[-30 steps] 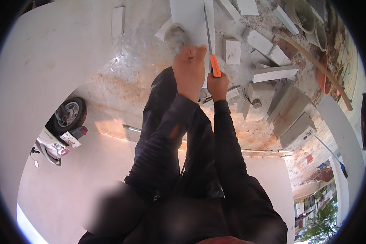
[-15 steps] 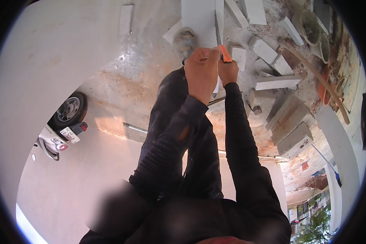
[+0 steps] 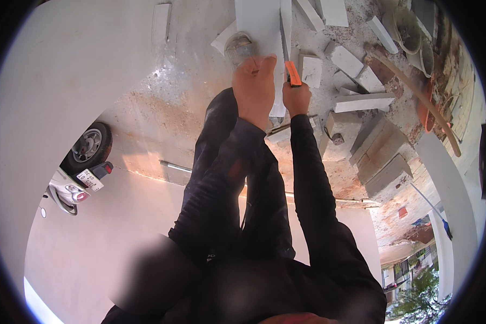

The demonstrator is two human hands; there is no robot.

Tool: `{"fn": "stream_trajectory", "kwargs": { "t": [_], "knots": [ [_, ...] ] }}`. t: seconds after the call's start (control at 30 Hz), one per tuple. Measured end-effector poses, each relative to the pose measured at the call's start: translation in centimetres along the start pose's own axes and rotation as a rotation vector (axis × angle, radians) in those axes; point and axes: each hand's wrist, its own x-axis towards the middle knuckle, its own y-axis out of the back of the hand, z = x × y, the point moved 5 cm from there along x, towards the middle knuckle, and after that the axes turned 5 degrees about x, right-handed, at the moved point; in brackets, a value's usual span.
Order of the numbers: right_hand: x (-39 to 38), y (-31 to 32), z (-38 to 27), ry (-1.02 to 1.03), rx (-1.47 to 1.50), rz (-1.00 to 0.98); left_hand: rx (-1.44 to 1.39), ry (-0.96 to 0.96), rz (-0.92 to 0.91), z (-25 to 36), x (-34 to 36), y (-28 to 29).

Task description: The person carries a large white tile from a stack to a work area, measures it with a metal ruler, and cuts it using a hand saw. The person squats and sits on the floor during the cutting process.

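A long white block (image 3: 258,24) lies on the ground, running away from me, with a narrow line along it where a saw blade (image 3: 284,40) stands. My right hand (image 3: 296,99) is closed around the orange and black handle of this handsaw (image 3: 292,73). To its left, my left hand (image 3: 255,92) is over the near part of the block, its fingers curled in and its thumb pointing away from me. What those fingers hold, if anything, is hidden. A shoe (image 3: 240,47) is beside the block's left edge, just beyond my left hand.
Several white and grey block pieces (image 3: 364,101) lie scattered at the right, with larger grey blocks (image 3: 383,151) nearer. A curved wooden-looking handle (image 3: 416,94) and dusty buckets (image 3: 405,32) are at the far right. A parked vehicle's wheel (image 3: 89,143) shows at the left.
My right hand has drawn the saw slightly toward me. The left hand has shifted a little left, leaving a wider gap from the saw handle. The whole view has also shifted slightly.
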Motion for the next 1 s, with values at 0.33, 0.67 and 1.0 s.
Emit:
{"fn": "stream_trajectory", "kwargs": {
  "t": [0.33,0.67,1.0],
  "knots": [
    [3.0,0.4,-1.5,-0.006,0.03,0.042,-0.032,-0.01,-0.031,1.3,0.6,-1.1],
    [-9.5,2.1,0.9,-0.031,0.144,-0.087,-0.034,-0.009,0.044,2.1,1.0,1.6],
    [-14.3,4.2,3.5,-0.015,0.165,-0.133,0.004,-0.035,0.083,1.1,1.2,1.9]
  ]
}}
